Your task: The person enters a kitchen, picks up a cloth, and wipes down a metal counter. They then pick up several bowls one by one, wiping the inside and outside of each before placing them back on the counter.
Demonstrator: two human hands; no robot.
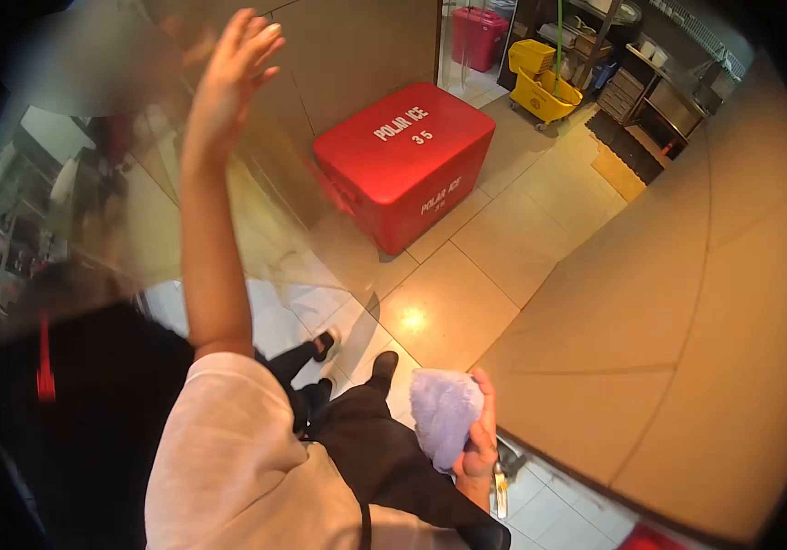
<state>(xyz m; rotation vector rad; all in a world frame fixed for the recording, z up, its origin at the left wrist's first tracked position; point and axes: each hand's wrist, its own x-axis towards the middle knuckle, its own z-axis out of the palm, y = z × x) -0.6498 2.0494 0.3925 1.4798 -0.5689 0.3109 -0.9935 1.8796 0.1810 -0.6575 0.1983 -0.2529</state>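
Note:
My left arm is raised high, and my left hand [242, 60] has its fingers stretched out and slightly bent, with nothing in them. Behind it is a see-through, hazy panel [269, 211], which the hand overlaps in this view. Low in front of my body, my right hand [480, 449] is closed around a fluffy lavender cleaning cloth [444, 412]. The cloth hangs bunched up, hiding part of the fingers.
A red ice box [402, 156] stands on the tiled floor ahead. Beyond it are a yellow mop bucket [540, 92] and kitchen shelving [659, 96]. A brown panelled wall [668, 339] runs along the right. Another person's shoe [327, 345] shows at left, close to my feet.

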